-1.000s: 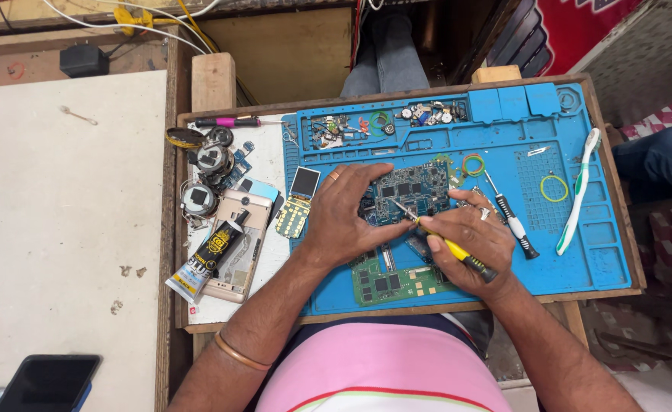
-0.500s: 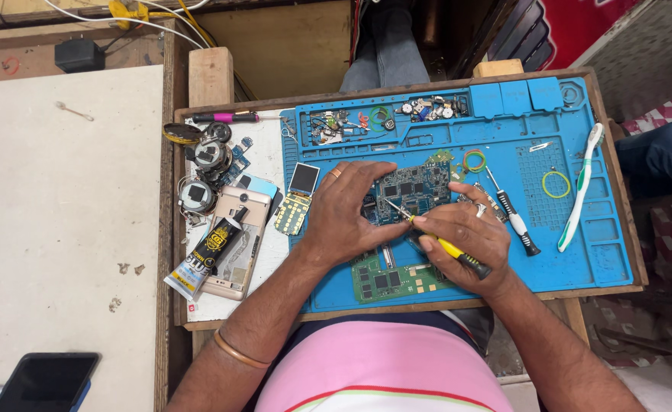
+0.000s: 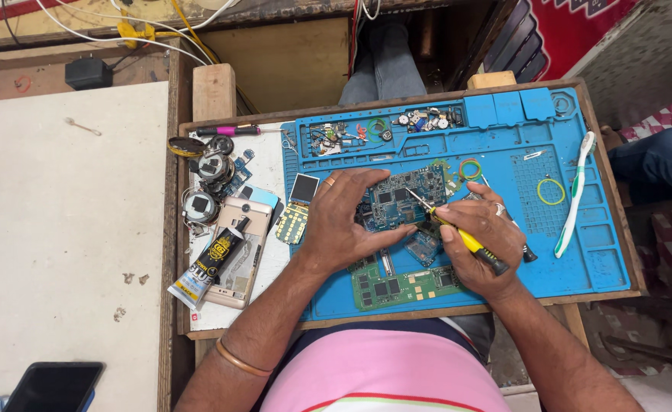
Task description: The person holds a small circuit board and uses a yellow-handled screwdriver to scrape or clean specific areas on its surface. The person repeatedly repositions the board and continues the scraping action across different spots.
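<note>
The blue repair mat's [image 3: 603, 252] top compartments, at 12 o'clock, hold small screws and parts [image 3: 420, 120]. The left hand [image 3: 340, 217] lies with fingers curled on the dark circuit board [image 3: 401, 198] at mat centre. The right hand [image 3: 481, 240], at 3 o'clock of the board, grips a yellow-handled screwdriver [image 3: 469, 243], its tip touching the board.

Mat's right half [image 3: 595, 236] mostly open; toothbrush [image 3: 575, 194] there; parts heap [image 3: 210, 179] crowds left.

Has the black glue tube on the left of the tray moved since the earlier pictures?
No. The black glue tube still lies slanted across the beige phone back, left of the blue mat.
</note>
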